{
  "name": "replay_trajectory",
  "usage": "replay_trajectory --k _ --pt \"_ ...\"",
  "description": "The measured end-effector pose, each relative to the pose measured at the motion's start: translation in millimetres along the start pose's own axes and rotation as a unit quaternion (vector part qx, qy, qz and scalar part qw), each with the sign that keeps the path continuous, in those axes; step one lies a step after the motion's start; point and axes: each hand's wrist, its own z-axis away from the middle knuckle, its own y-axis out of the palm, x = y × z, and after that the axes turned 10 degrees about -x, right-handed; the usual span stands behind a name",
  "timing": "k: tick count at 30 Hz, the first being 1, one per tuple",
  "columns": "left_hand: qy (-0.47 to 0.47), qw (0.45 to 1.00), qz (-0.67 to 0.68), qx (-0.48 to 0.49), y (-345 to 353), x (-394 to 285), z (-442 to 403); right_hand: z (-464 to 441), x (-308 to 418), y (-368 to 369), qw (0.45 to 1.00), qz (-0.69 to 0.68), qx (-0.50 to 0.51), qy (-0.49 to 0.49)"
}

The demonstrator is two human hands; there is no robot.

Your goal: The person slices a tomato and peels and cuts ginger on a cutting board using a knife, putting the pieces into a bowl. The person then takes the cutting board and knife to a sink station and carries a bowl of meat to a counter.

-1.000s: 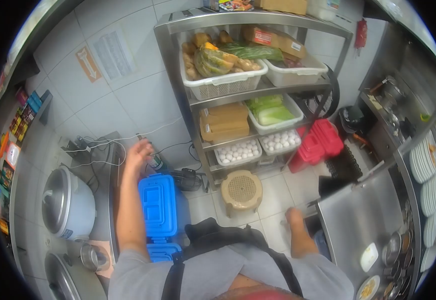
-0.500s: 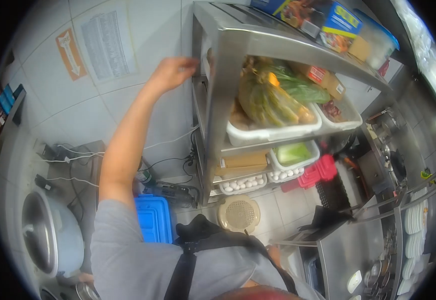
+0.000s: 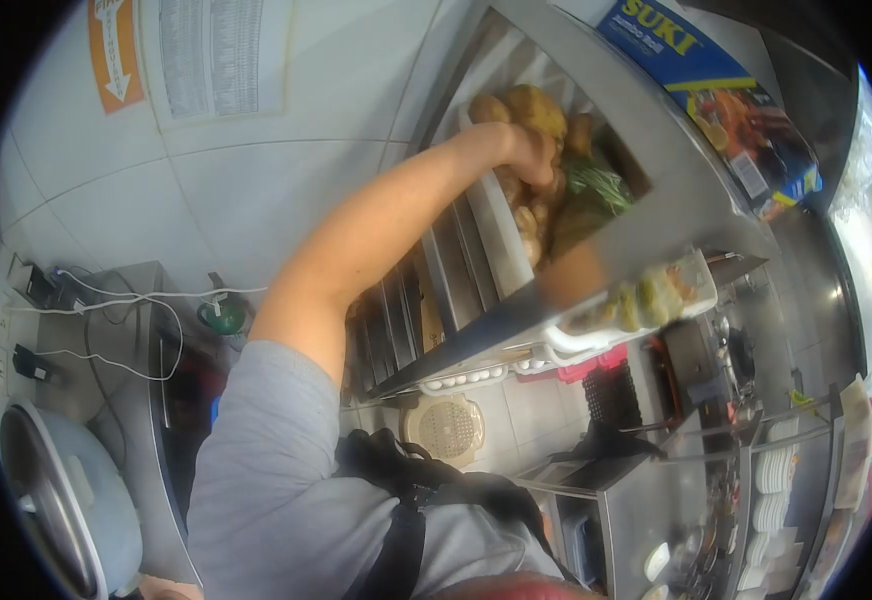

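My left hand (image 3: 534, 158) reaches over the side of a white bin (image 3: 497, 232) on the upper shelf of a metal rack. Its fingers curl downward among brown, knobbly produce (image 3: 528, 222) that looks like root vegetables. What they grip is hidden under the hand. A rounded yellow-brown item (image 3: 536, 105) lies just beyond the knuckles. Green produce in clear plastic (image 3: 596, 188) sits to the right of the fingers. My right hand is not in view.
The rack's metal frame (image 3: 646, 235) stands close beside my forearm. A blue Suki box (image 3: 696, 80) lies on top. Below are egg trays (image 3: 464, 380) and a beige stool (image 3: 443, 428). A large lidded pot (image 3: 76, 500) stands left, near white cables (image 3: 166, 295).
My left hand has moved from the rack's outer side into the bin. The view has shifted closer to the rack, and the hand low at the right has left view.
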Motion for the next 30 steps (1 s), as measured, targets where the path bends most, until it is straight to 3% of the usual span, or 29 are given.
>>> replay_trajectory --k 1,5,7,8,11,13,15,16,17,18,19,20,21,22,24,25,28,30 --pt "-0.021 1.0 0.014 0.018 -2.8 0.3 3.5 -3.3 -36.7 21.6 0.984 0.099 -0.061 -0.138" --pt "-0.042 0.989 0.136 -0.046 13.5 16.8 2.4 -5.4 48.3 -19.2 0.997 0.081 -0.015 0.004" --pt "-0.026 0.992 0.123 -0.017 22.2 12.8 -12.0 -3.7 117.5 -51.7 0.996 0.071 -0.009 0.06" --pt "-0.043 0.993 0.094 -0.05 32.4 13.1 -25.1 -5.3 135.3 -55.9 0.995 0.073 -0.004 0.067" --pt "-0.054 0.99 0.077 -0.103 34.6 11.0 -29.4 -30.1 111.5 -41.0 0.993 0.105 0.032 0.037" --pt "-0.074 0.98 0.004 -0.187 26.3 1.6 -26.6 -43.4 138.4 -44.4 0.994 0.052 0.007 0.091" --pt "0.001 0.977 -0.117 -0.177 16.0 4.8 -20.2 -56.1 111.3 -24.3 0.99 0.12 -0.043 -0.062" --pt "0.047 0.974 -0.149 -0.165 19.6 14.2 -32.8 -64.0 88.1 -7.5 0.991 0.108 -0.052 -0.057" --pt "0.179 0.944 -0.227 -0.158 53.9 63.3 -73.7 -67.9 70.1 3.1 0.992 0.096 -0.061 -0.046" --pt "0.104 0.98 -0.132 -0.105 23.6 32.5 -37.8 -73.2 83.7 -4.7 0.995 0.095 -0.025 -0.018" --pt "0.123 0.973 -0.188 -0.058 15.7 27.0 -27.5 -66.6 133.8 -36.7 0.995 0.078 -0.038 -0.04" --pt "0.02 0.996 -0.056 -0.059 8.2 15.4 -8.3 -75.4 145.2 -44.8 0.992 0.076 -0.085 -0.06" --pt "0.133 0.979 -0.139 -0.074 14.8 32.2 -11.8 -82.1 152.3 -53.3 0.987 0.001 -0.139 -0.081" --pt "0.24 0.938 -0.223 -0.109 21.8 49.1 -15.7 -84.8 176.6 -74.4 0.991 -0.031 -0.129 -0.023" --pt "0.057 0.991 0.002 -0.121 -5.8 6.7 38.7 -92.7 199.3 -100.5 0.983 -0.1 -0.155 -0.012" --pt "-0.027 0.981 0.118 -0.153 -20.4 -15.6 66.7 -97.2 208.4 -110.3 0.98 -0.115 -0.164 0.007" --pt "-0.009 0.886 0.303 -0.35 -8.6 -12.4 98.9 -109.1 221.9 -138.5 0.962 -0.183 -0.204 -0.013" --pt "0.017 0.816 0.348 -0.462 -11.6 -30.7 131.8 -118.0 239.6 -168.9 0.943 -0.238 -0.228 -0.034"
